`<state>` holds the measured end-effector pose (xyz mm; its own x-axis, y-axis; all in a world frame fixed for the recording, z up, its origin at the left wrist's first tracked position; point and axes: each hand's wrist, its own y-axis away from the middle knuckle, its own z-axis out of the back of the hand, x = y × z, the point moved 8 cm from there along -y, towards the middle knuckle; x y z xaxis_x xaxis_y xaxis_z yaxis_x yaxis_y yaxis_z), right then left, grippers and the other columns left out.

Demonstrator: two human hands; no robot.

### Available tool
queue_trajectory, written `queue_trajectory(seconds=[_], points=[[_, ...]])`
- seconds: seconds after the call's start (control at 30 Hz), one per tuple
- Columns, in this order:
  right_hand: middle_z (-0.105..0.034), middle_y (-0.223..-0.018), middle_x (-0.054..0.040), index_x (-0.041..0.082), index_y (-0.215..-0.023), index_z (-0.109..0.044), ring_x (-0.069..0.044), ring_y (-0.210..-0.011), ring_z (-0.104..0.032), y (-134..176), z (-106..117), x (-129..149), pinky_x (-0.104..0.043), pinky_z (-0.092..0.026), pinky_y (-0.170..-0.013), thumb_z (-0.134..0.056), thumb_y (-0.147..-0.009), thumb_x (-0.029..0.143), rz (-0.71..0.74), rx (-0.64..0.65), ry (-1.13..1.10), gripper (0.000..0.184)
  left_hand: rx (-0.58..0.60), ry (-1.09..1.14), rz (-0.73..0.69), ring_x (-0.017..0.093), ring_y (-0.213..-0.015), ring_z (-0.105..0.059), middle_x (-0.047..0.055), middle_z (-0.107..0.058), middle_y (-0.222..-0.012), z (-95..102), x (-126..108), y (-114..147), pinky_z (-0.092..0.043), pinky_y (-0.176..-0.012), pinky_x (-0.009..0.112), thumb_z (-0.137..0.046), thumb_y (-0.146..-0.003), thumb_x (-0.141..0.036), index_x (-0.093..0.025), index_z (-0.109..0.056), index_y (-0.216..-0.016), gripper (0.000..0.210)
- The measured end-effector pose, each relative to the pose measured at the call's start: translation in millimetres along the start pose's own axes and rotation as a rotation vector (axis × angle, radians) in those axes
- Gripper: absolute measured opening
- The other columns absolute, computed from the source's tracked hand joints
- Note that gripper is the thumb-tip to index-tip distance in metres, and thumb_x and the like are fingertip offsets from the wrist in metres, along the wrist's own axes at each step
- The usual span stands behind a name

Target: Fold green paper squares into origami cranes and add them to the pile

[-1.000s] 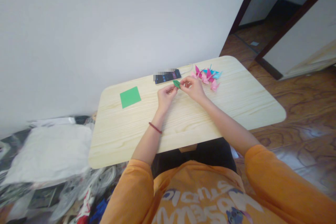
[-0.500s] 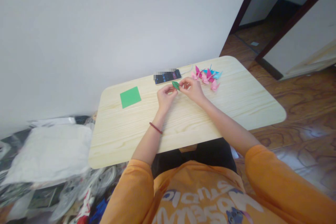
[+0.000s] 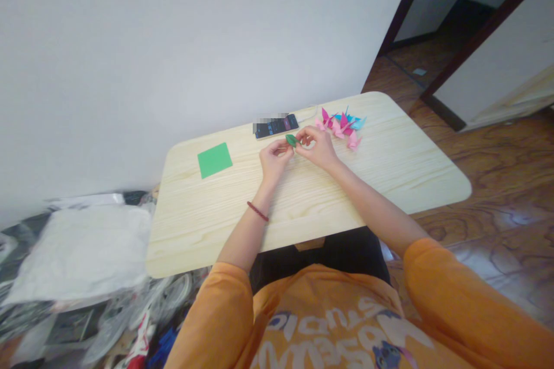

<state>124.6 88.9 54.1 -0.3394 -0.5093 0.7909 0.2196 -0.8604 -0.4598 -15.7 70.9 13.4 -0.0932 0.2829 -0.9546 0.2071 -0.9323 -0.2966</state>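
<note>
A small folded green paper piece point(image 3: 292, 139) is pinched between my two hands above the middle of the light wooden table point(image 3: 389, 179). My left hand point(image 3: 273, 158) grips its near left side, and my right hand point(image 3: 317, 144) grips its right side. A flat green paper square point(image 3: 214, 159) lies on the table to the left of my hands. Several folded pink and blue paper cranes point(image 3: 341, 124) sit in a cluster just beyond my right hand.
A dark phone point(image 3: 276, 125) with a white cable lies near the table's far edge by the white wall. White bags and plastic clutter point(image 3: 78, 259) are piled on the floor at left. An open doorway point(image 3: 437, 29) and wooden floor lie to the right.
My hands have shifted slightly while working the green piece; its angle between my fingers has changed a little. Everything else on the table has stayed put.
</note>
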Motion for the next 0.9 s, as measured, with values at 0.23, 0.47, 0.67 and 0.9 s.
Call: queue_trajectory(seconds=[0.23, 0.47, 0.67, 0.9], points=[[-0.06, -0.071, 0.0005, 0.021, -0.069, -0.054, -0.013, -0.062, -0.053, 1.9, 0.1, 1.6, -0.028, -0.043, -0.06, -0.061, -0.066, 0.015, 0.017, -0.035, 0.046, 0.009, -0.024, 0.022, 0.024, 0.016, -0.071, -0.068, 0.005, -0.075, -0.079, -0.6, 0.3, 1.8, -0.057, -0.071, 0.03, -0.077, -0.063, -0.031, -0.016, -0.075, -0.08, 0.022], [-0.064, -0.072, -0.0006, 0.02, -0.072, -0.061, -0.013, -0.06, -0.054, 2.9, -1.5, -4.9, -0.028, -0.045, -0.059, -0.062, -0.07, 0.018, -0.017, -0.049, -0.029, 0.003, -0.042, 0.039, 0.027, 0.016, -0.072, -0.068, 0.006, -0.075, -0.081, 1.7, 2.9, 2.2, -0.056, -0.071, 0.031, -0.078, -0.064, -0.033, -0.016, -0.074, -0.08, 0.023], [-0.072, -0.08, -0.0042, 0.019, -0.076, -0.07, -0.016, -0.071, -0.063, 0.1, -5.1, -16.6, -0.029, -0.049, -0.062, -0.067, -0.074, 0.029, -0.105, -0.026, -0.2, 0.011, -0.078, 0.084, 0.021, 0.016, -0.073, -0.068, 0.005, -0.074, -0.08, 6.7, 2.7, -0.3, -0.056, -0.074, 0.031, -0.078, -0.065, -0.036, -0.017, -0.073, -0.077, 0.024], [-0.072, -0.081, -0.0057, 0.019, -0.076, -0.072, -0.019, -0.078, -0.068, -2.5, -11.2, -28.5, -0.032, -0.054, -0.067, -0.072, -0.07, 0.045, -0.184, 0.036, -0.372, 0.027, -0.061, 0.093, 0.029, 0.017, -0.077, -0.069, 0.006, -0.074, -0.083, 6.4, 5.7, -2.7, -0.055, -0.076, 0.033, -0.079, -0.067, -0.036, -0.017, -0.072, -0.077, 0.022]])
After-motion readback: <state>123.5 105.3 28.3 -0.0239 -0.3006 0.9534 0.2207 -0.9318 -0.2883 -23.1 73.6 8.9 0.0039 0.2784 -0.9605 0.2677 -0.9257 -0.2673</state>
